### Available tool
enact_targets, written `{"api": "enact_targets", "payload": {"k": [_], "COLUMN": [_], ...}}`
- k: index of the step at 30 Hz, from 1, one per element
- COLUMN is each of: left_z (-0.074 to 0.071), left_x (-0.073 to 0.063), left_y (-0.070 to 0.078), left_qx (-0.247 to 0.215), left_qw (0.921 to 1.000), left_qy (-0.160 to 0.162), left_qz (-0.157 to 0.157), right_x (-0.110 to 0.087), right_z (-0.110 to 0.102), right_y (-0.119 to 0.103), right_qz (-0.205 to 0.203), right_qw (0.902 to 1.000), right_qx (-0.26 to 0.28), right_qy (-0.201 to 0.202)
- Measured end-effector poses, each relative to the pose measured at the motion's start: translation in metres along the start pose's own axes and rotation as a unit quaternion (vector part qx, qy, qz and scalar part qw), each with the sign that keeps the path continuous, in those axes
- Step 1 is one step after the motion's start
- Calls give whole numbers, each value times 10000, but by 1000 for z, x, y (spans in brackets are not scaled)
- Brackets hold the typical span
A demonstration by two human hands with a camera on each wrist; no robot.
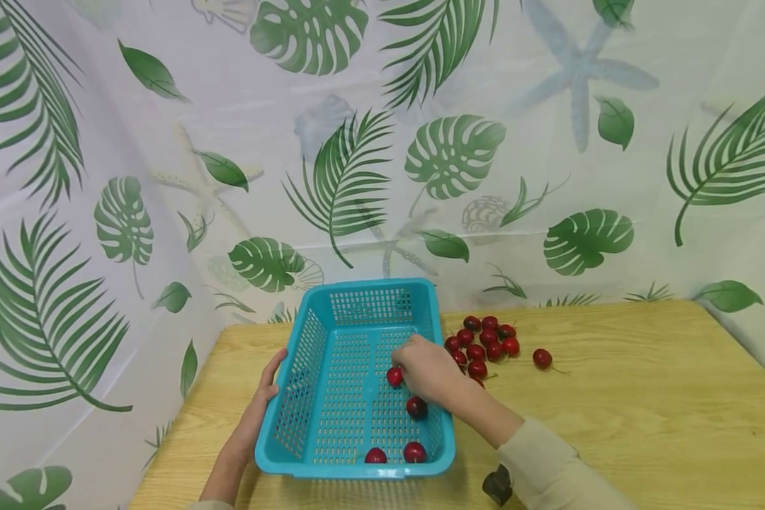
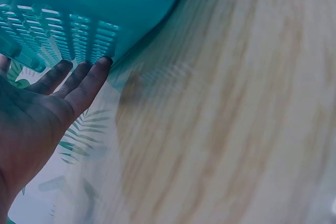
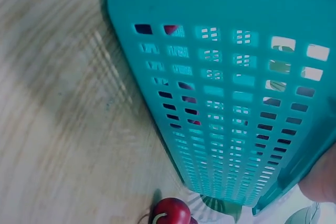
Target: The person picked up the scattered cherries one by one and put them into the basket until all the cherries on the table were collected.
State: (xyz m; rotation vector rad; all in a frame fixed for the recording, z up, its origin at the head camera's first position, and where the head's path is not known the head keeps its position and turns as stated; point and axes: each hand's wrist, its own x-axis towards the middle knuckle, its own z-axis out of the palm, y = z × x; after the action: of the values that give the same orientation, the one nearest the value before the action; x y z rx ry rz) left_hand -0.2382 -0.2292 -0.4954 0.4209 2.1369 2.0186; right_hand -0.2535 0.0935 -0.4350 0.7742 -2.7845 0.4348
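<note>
A blue plastic basket (image 1: 353, 469) with slotted walls stands on the table. My left hand (image 1: 255, 414) is at its left side; in the left wrist view straight fingers (image 2: 86, 80) touch the slotted wall. My right hand (image 1: 430, 368) reaches over the right rim into the basket, fingers bent down, and pinches a red cherry (image 1: 394, 376); its fingertips are partly hidden. Below it in the basket lie a dark cherry (image 1: 416, 407) and, by the near wall, two more cherries, one at the corner (image 1: 414, 452) and one left of it (image 1: 375, 455).
Right of the basket several cherries (image 1: 488, 336) lie in a cluster on the wooden table (image 1: 644, 397), with a single cherry (image 1: 542, 359) apart from them. A leaf-patterned cloth (image 1: 370, 177) hangs behind and at the left. A small black object (image 1: 499, 485) is by the right sleeve.
</note>
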Motion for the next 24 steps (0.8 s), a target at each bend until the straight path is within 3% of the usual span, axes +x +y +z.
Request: {"api": "enact_targets", "payload": {"k": [4,7,11,16,20,24], "left_z": [0,-1,0,0,0,-1], "left_x": [1,1,2,1,0,1], "left_y": [1,0,0,1,0,-2], "left_qx": [50,88,31,-8,50,-16], "left_qw": [10000,9999,10000,10000,10000,10000], "left_qy": [41,70,48,30,50,-32], "left_qz": [-5,-12,-19,-31,-51,4], "right_x": [-1,-1,-4,-10,-17,-26], "right_z": [1,3,5,8,9,6], "right_y": [2,6,14,28,43,61], "right_qz": [-91,52,254,258,550,887], "right_qw": [9963,9875,9617,9281,9146,9203], "right_qx": [309,847,1637,2022,2119,2077], "right_qy": [798,1327,2183,3115,3401,3194]}}
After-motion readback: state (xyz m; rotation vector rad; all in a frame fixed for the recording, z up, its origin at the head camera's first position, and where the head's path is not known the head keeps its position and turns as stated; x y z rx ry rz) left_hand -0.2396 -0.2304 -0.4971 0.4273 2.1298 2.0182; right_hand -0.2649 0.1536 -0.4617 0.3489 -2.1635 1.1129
